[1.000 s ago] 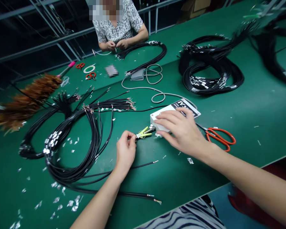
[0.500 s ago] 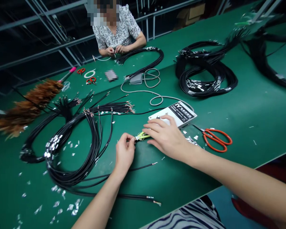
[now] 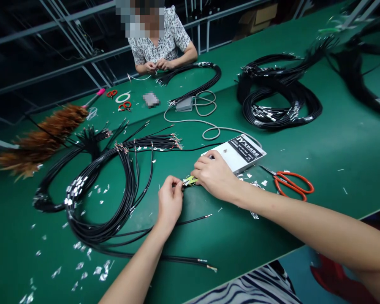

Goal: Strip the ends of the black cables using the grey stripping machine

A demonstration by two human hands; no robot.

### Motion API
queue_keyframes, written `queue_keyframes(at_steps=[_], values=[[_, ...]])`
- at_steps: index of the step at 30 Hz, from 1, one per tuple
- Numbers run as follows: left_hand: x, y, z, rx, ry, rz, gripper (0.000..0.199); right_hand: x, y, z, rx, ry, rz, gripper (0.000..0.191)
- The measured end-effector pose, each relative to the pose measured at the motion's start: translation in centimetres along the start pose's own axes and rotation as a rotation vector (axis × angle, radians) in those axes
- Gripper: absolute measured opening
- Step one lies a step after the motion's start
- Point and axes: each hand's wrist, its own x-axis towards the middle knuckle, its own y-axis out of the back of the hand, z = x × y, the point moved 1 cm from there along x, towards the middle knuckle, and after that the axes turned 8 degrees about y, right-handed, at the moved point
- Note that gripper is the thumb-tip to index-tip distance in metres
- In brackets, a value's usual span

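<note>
Left of the white box, my left hand had its thumb and first finger pinched together at the tip of the green clip; what was between them, I could not tell. My right hand, palm down, closed bent fingers on the clip's other end, covering the box's near corner. Red scissors lay right of the box, cable coil far left.

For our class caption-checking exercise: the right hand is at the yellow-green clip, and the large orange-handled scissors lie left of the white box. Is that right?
Not quite: the head view shows the large orange-handled scissors lying right of the white box. The right hand is indeed at the yellow-green clip.
</note>
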Motion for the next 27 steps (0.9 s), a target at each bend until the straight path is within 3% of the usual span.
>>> queue_keyframes(at_steps=[17, 18, 21, 25, 27], values=[[-0.1, -0.1, -0.1, 0.049, -0.013, -0.006, 0.016, 0.0, 0.3, -0.7, 0.034, -0.047, -0.015, 0.005], [-0.1, 0.0, 0.0, 0.062, -0.02, -0.003, 0.016, -0.3, 0.6, -0.7, 0.053, -0.044, 0.007, 0.001], [-0.4, 0.2, 0.4, 0.107, -0.048, 0.011, 0.013, -2.2, 1.8, -0.3, 0.132, -0.074, 0.184, 0.017], [-0.7, 0.4, 0.8, 0.132, -0.069, 0.025, 0.013, -6.6, 2.8, 0.1, 0.195, -0.272, 0.505, 0.012], [-0.8, 0.4, 0.9, 0.127, -0.068, 0.02, 0.013, -8.2, 2.7, -0.1, 0.22, -0.292, 0.521, 0.012]])
